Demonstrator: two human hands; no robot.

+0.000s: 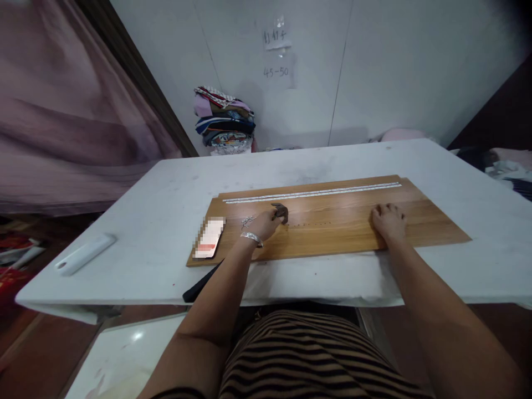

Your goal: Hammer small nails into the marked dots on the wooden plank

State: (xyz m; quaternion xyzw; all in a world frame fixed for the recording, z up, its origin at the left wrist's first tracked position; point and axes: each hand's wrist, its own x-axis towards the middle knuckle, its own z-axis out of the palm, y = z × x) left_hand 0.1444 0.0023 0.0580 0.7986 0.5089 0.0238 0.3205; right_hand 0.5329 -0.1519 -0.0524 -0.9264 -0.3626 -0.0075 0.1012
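My left hand (264,224), with a silver bangle at the wrist, is closed on a claw hammer. The dark hammer head (281,213) shows just past my fingers, and its black handle (203,284) sticks out under my forearm over the table edge. Beneath lies a wood-grain board (349,208). A row of small dark nail heads or holes (310,224) runs to the right of the hammer head. Several loose nails (246,220) lie left of my left hand. My right hand (389,221) rests on the right part of the board, fingers apart and slightly bent, holding nothing.
Two pale measuring strips (311,193) run along the board's far side. A phone (210,238) lies on its left end. The white table (141,221) also carries a white plastic-looking bar (85,255). Folded fabrics (225,122) are stacked by the wall; a pink curtain (83,111) hangs left.
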